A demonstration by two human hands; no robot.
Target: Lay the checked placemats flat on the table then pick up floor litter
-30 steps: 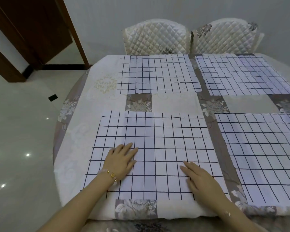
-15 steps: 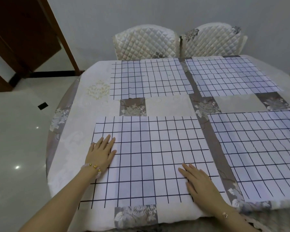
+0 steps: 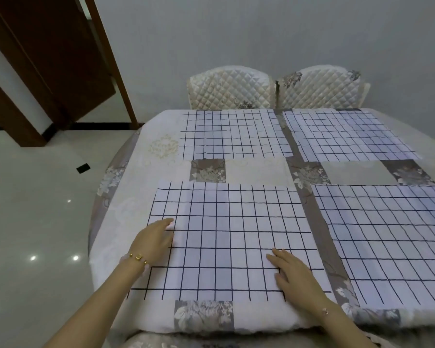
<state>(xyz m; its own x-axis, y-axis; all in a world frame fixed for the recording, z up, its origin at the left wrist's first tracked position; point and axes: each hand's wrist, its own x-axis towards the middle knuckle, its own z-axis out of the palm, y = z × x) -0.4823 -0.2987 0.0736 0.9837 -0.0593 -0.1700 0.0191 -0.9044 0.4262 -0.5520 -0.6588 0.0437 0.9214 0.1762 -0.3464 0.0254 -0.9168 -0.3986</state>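
left hand point(image 3: 152, 241), right hand point(image 3: 295, 278) press placemat point(image 3: 226, 234)

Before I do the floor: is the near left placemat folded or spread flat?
Spread flat. The near left placemat lies open on the table, grid lines unbroken, with the left hand and right hand resting on it.

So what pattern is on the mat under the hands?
White cloth placemat: thin dark grid lines; head view.
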